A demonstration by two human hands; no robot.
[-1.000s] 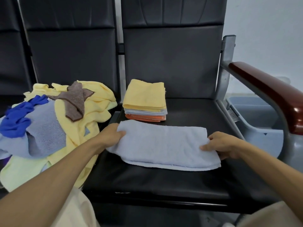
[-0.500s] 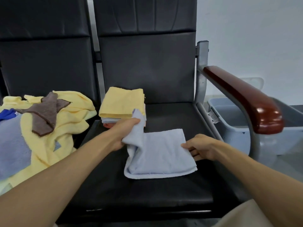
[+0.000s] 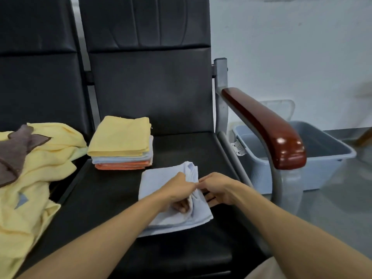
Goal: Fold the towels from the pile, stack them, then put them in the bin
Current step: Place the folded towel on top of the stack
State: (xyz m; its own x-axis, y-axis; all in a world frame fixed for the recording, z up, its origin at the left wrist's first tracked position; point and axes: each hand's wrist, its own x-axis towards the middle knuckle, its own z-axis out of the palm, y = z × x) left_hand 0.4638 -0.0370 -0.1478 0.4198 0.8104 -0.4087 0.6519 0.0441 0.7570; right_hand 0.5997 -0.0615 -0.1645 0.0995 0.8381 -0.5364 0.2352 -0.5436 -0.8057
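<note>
A light blue towel lies folded over on the black seat in front of me. My left hand grips its folded-over edge at the right side, fingers curled under the cloth. My right hand pinches the same edge right beside it, the two hands touching. Behind the towel stands a stack of folded towels, yellow on top, light blue and orange below. The unfolded pile of yellow and brown cloths covers the left seat. A grey bin stands on the floor right of the chair.
A red-brown armrest on a grey metal post rises between the seat and the bin. Black seat backs stand behind the stack. A pale wall and grey floor lie to the right.
My left hand carried the towel's left end over to the right, halving it, and now meets my right hand at the right edge. The view shifted right, showing more of the bin.
</note>
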